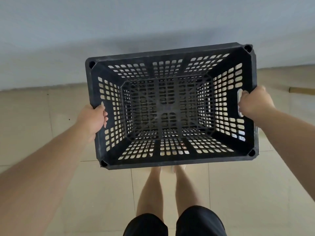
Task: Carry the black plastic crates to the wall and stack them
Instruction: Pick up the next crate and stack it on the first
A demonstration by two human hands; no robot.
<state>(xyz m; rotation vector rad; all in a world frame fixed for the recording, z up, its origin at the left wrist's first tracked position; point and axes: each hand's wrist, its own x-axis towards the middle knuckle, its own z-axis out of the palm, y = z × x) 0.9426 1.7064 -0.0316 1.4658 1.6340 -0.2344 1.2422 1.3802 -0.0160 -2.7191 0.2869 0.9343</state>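
A black plastic crate (170, 160) with perforated walls and floor hangs in the air in front of me, open side up and empty. My left hand (92, 120) grips the handle slot in its left wall, fingers curled through the opening. My right hand (254, 103) grips the handle slot in the right wall the same way. The crate is tilted slightly, with its right end farther from me. Its far rim lies close to the pale grey wall (153, 23), above the line where wall meets floor.
Beige floor tiles (238, 193) spread below. My bare legs (167, 188) and dark shorts stand under the crate's near edge. A thin brownish strip (301, 90) lies on the floor at the far right by the wall.
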